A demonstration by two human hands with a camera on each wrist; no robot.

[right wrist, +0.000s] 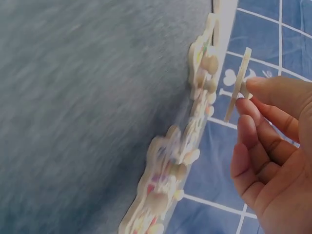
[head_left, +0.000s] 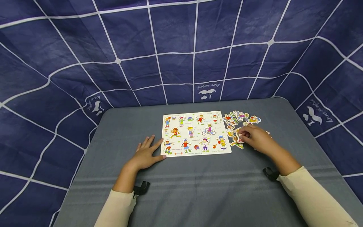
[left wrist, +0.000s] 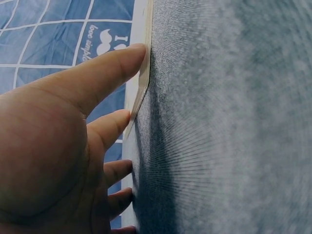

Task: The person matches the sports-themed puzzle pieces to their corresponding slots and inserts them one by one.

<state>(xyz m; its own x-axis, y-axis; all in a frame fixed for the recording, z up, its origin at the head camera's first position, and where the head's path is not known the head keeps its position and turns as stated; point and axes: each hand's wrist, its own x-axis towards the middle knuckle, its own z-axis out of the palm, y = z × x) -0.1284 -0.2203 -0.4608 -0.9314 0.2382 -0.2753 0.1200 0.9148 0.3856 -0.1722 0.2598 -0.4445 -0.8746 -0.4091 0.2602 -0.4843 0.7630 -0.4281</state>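
A pale puzzle board (head_left: 181,132) printed with sports figures lies flat on the grey table. My left hand (head_left: 144,156) is spread at its left side, thumb and index fingertips touching the edge near the lower left corner. In the left wrist view the thumb (left wrist: 117,63) lies against the board's edge. My right hand (head_left: 258,140) is over the pile to the right of the board. Between thumb and index finger it pinches a thin puzzle piece (right wrist: 238,85) by the knob, raised above the others; its picture is turned away in the right wrist view.
Several loose knobbed puzzle pieces (right wrist: 161,180) lie heaped along the board's right edge, among them a bicycle piece (head_left: 241,115). Grey cloth (head_left: 198,189) covers the table. A blue curtain (head_left: 175,37) with white grid lines hangs behind and at both sides.
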